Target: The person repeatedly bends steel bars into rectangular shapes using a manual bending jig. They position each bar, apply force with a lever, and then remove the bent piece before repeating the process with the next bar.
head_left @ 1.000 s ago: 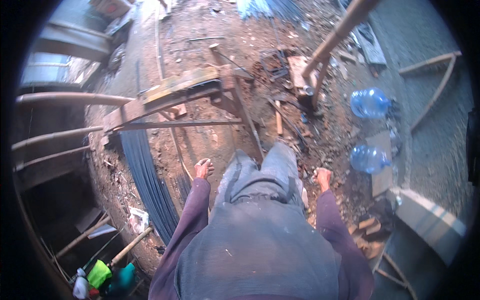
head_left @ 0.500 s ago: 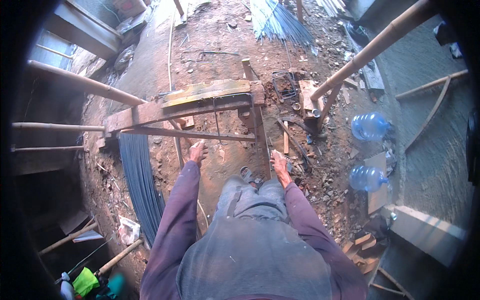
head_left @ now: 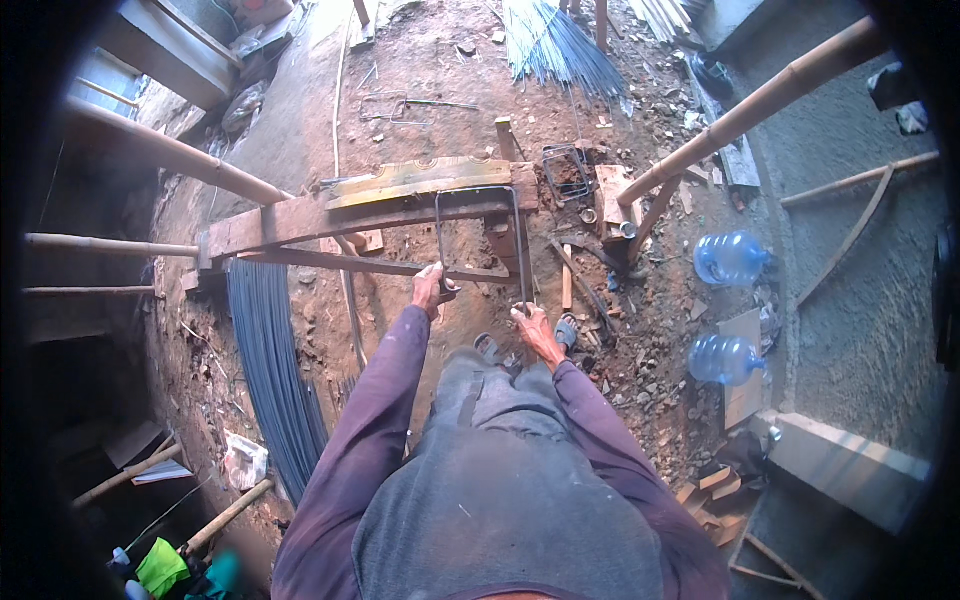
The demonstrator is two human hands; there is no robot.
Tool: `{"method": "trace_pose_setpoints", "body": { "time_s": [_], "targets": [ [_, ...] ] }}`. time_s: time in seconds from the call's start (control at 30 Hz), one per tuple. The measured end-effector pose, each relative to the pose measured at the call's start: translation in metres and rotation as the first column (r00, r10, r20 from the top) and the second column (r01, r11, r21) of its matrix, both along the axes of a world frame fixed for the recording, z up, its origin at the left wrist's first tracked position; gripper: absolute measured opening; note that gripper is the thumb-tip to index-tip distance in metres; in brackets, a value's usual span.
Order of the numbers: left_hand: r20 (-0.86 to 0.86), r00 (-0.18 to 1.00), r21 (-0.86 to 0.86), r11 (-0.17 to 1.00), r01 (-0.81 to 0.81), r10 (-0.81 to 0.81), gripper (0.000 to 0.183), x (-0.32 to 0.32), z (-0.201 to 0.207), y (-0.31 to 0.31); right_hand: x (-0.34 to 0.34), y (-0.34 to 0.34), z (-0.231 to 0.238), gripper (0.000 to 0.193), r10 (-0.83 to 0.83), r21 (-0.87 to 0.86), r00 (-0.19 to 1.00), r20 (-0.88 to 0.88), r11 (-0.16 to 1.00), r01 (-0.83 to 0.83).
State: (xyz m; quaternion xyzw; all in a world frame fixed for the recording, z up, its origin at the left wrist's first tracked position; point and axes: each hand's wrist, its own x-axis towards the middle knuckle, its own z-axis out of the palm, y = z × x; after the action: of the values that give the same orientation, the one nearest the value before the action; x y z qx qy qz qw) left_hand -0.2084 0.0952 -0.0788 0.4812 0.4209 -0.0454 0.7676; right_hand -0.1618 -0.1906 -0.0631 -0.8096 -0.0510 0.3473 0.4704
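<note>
A thin steel rod (head_left: 439,225), bent into a U shape, rests at its closed end along the near edge of the wooden bench beam (head_left: 260,228). Its two legs point toward me. My left hand (head_left: 430,290) is closed round the end of the left leg, where the rod seems to hook. My right hand (head_left: 538,332) pinches the lower end of the right leg. On top of the beam lies a yellowish board (head_left: 420,182) with a wavy far edge, just beyond the rod's bend.
A bundle of long steel rods (head_left: 265,350) lies left of my legs. Bent frames (head_left: 567,172) and a hammer-like tool (head_left: 567,280) are right of the bench. Bamboo poles (head_left: 760,105) slant in from both sides. Two clear blue water jugs (head_left: 727,358) lie at right; more rods (head_left: 560,50) lie far ahead.
Both hands have come inward to the rod's two legs and closed on them; they were apart from it before. The left hand moved right and up, the right hand slightly left.
</note>
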Motion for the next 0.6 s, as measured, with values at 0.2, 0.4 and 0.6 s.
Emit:
{"method": "trace_pose_setpoints", "body": {
  "time_s": [0.2,0.4,0.6],
  "targets": [
    [0.082,0.987,0.002,0.991,-0.137,0.137,0.034,0.009,0.012,-0.005,0.002,-0.002,-0.020,0.042,0.028,-0.057,0.999,-0.047,0.998,-0.031],
    [-0.039,0.998,0.015,0.999,-0.049,0.050,0.052,0.021,0.007,-0.002,0.002,-0.004,-0.034,0.043,0.040,-0.017,0.999,0.007,0.999,-0.040],
    [-0.016,0.999,-0.082,0.996,-0.035,0.034,0.050,0.011,0.005,0.004,-0.002,-0.008,-0.016,0.046,-0.011,0.023,1.000,-0.017,1.000,0.011]
  ]
}}
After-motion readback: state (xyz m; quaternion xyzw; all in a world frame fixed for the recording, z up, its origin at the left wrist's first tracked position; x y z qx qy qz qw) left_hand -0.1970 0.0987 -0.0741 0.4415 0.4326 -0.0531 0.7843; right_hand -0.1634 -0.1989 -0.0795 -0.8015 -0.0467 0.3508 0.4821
